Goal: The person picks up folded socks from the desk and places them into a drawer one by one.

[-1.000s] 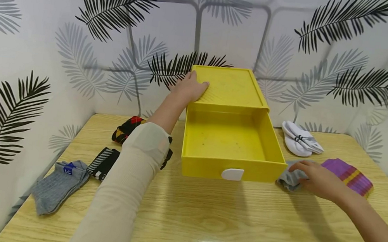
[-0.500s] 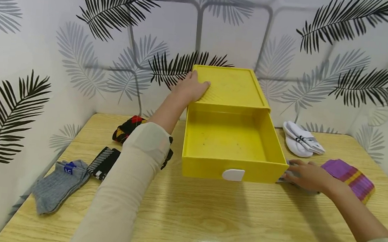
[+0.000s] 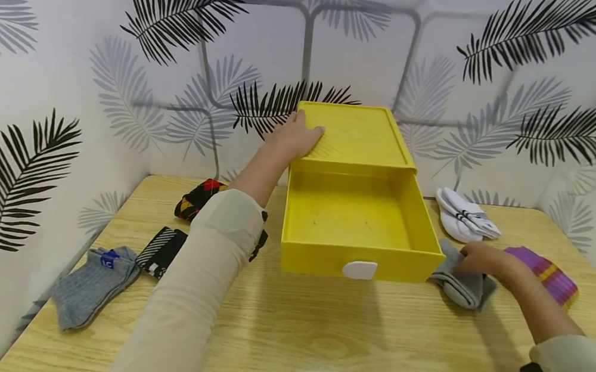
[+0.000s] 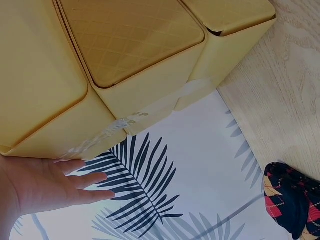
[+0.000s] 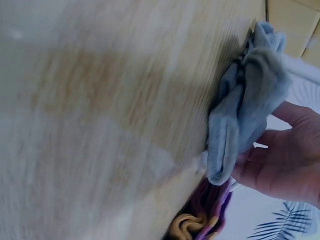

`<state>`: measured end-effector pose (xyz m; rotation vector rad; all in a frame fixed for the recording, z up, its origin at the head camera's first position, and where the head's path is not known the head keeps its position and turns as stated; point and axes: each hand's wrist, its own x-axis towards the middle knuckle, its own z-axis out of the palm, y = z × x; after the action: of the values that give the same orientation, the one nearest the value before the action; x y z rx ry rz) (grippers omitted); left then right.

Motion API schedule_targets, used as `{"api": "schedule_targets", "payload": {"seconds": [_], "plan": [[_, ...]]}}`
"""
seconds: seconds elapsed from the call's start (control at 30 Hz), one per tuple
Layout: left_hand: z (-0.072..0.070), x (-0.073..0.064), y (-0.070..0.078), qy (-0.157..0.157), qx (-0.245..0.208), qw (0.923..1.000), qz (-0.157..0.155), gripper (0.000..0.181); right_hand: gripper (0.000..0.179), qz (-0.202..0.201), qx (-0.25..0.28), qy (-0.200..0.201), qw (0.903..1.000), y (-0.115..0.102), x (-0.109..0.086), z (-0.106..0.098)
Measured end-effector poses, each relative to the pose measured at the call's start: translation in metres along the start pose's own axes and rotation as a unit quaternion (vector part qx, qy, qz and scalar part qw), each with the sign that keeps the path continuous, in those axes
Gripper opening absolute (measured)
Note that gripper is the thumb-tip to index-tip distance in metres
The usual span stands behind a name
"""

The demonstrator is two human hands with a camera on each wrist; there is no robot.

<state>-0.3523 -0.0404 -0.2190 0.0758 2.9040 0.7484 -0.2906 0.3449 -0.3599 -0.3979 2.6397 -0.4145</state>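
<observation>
A yellow drawer box [image 3: 357, 135] stands at the back of the table, its drawer [image 3: 360, 264] pulled out toward me. My left hand [image 3: 295, 136] rests on the box's left top edge, thumb lying over the top. In the left wrist view the left hand's fingers [image 4: 85, 180] stretch along the box's side. To the right of the drawer, my right hand [image 3: 485, 259] pinches a pair of grey socks [image 3: 461, 285] from above. The right wrist view shows these folded socks [image 5: 245, 105] close over the table, the right hand's [image 5: 287, 155] fingertips partly hidden behind them.
White socks [image 3: 464, 216] lie behind the right hand, and purple striped socks [image 3: 548, 276] to its right. On the left are grey socks with a blue label [image 3: 94, 286], black-and-white socks [image 3: 161, 249] and red-and-black argyle socks [image 3: 197, 199]. A patterned wall [image 3: 354, 53] stands behind the box.
My right hand has gone from reaching over the grey socks to pinching them; they now sit bunched and show more below the hand. The left hand stays on the box.
</observation>
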Motion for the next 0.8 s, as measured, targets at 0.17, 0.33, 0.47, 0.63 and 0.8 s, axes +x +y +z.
{"api": "schedule_targets", "payload": {"seconds": [0.17,0.33,0.47,0.63,0.8], "plan": [[0.000,0.000,0.001,0.006,0.002,1.0000,0.001,0.073,0.074,0.033,0.082,-0.008,0.9960,0.007,-0.006,0.003],[0.001,-0.001,0.002,0.004,0.001,1.0000,0.002,0.073,0.091,0.042,0.248,-0.020,0.9676,0.018,-0.018,0.010],[0.001,-0.002,0.002,0.003,0.000,1.0000,0.003,0.073,0.086,0.012,0.357,-0.045,0.9330,0.032,-0.027,0.015],[0.001,-0.002,0.002,0.007,0.002,1.0000,0.004,0.073,0.068,-0.028,0.406,-0.094,0.9086,0.042,-0.036,0.017],[0.001,-0.002,0.002,0.006,-0.001,1.0000,0.003,0.073,0.065,-0.044,0.408,-0.098,0.9067,0.042,-0.042,0.018]]}}
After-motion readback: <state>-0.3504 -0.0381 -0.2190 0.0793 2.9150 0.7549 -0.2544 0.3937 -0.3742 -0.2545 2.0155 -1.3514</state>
